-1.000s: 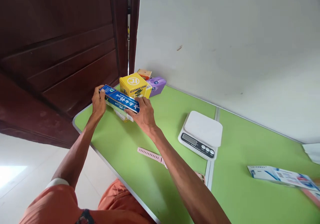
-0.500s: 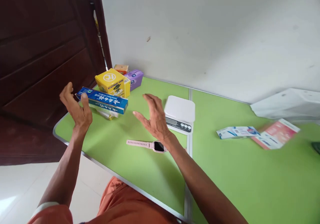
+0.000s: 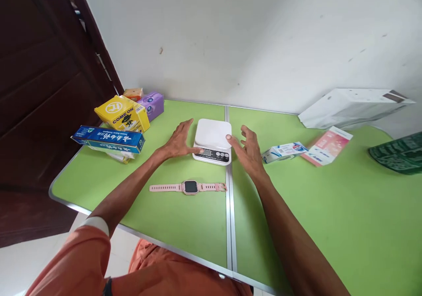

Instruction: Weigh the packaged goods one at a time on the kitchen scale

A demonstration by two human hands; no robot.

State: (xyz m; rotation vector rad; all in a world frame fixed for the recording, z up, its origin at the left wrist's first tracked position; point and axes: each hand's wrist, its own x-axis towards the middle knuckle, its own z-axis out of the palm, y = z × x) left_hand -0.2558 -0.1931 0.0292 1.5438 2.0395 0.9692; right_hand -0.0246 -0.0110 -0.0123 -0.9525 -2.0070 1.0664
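A white digital kitchen scale with a dark button panel sits on the green table, its platform bare. My left hand is at the scale's left side, fingers apart, with the thumb tip over the display's left end; whether it touches I cannot tell. On the other side, my right hand is open too, its thumb close to the platform's right edge. Neither hand holds anything. Nearer to me lies a pink smartwatch, its strap stretched out flat, face up.
At the left stand a blue toothpaste box, a yellow box and a purple pack. Rightward lie a small white-blue box, a pink-white box, a white bag and a dark green item. A metal seam crosses the table.
My left hand has moved right from beside the toothpaste box to the scale. My right hand has shifted to the scale's right side, uncovering the watch. The view has turned rightward.
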